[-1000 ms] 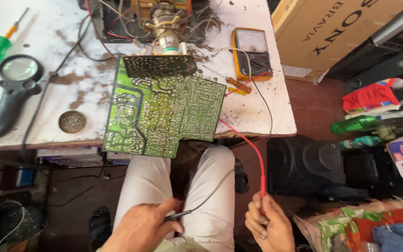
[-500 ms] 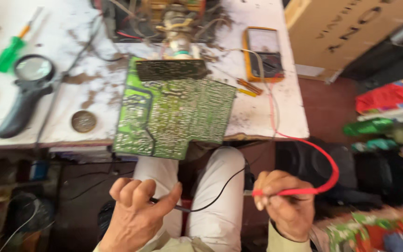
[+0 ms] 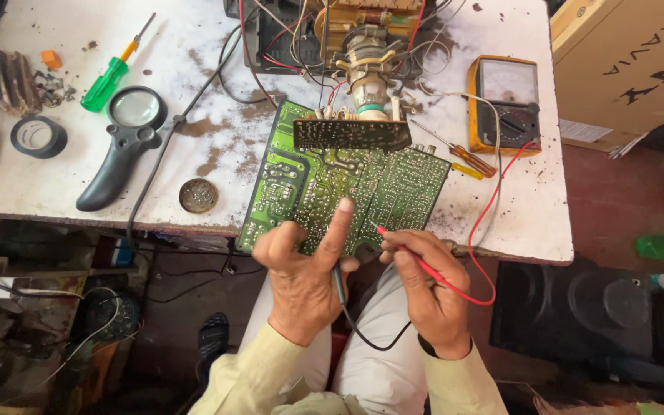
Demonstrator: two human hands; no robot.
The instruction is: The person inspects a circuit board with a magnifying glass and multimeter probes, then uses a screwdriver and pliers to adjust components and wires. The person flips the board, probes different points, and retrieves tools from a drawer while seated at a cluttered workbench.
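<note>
Overhead, a stained white workbench [image 3: 55, 165] carries a green circuit board [image 3: 347, 188].

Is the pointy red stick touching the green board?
Cannot tell. In the head view the red probe tip meets the green circuit board near its edge, but no contact or gap shows plainly.

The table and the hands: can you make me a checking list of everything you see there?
Surface: white table, stained, dusty.
Job's things: green circuit board overhanging the near edge; red probe; black probe.
Clutter: magnifying glass, green screwdriver, tape roll, round tin, orange meter.
Grippers: left hand holds black probe, forefinger on board; right hand holds red probe at board edge.
Cables: red lead runs to meter; black lead hangs.
Surroundings: cardboard box, dark speaker.
</note>
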